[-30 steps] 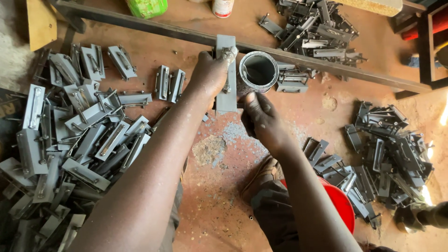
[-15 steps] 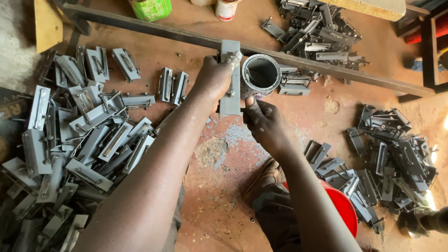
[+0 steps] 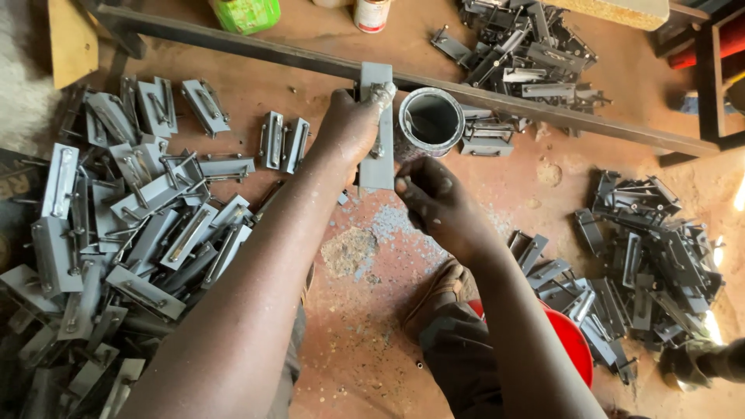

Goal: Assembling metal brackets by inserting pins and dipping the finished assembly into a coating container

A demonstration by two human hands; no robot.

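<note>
A person's left hand [image 3: 351,128] is gripping a flat grey metal latch plate [image 3: 376,128], fingers wrapped around its left edge, holding it lengthwise over the reddish floor [image 3: 372,326]. The plate's far end is overlapping a long steel bar [image 3: 543,112] that is running across the floor. The right hand [image 3: 433,198] is hovering just below the plate's near end, fingers curled in narrowly; whether it is pinching anything cannot be told.

Just right of the plate, an open paint tin [image 3: 429,122] is standing with grey paint coating its inside, touching the bar's near side. A patch of grey spatter [image 3: 380,233] is staining the floor below the plate.

Well left of the plate, a big heap of grey painted latches [image 3: 116,240] is spreading out, and a pair of them [image 3: 283,142] is lying just left of the holding hand. Right of the plate, beyond the tin, a pile of dark unpainted latches [image 3: 652,256] is lying, and another dark pile [image 3: 528,46] is sitting beyond the bar. Below the plate, a red bucket [image 3: 574,345] is showing beside the right forearm, and a worn sandal [image 3: 438,299] is resting on the floor. Beyond the bar, above the plate, a green bottle [image 3: 247,14] and a small can [image 3: 372,14] are standing.
</note>
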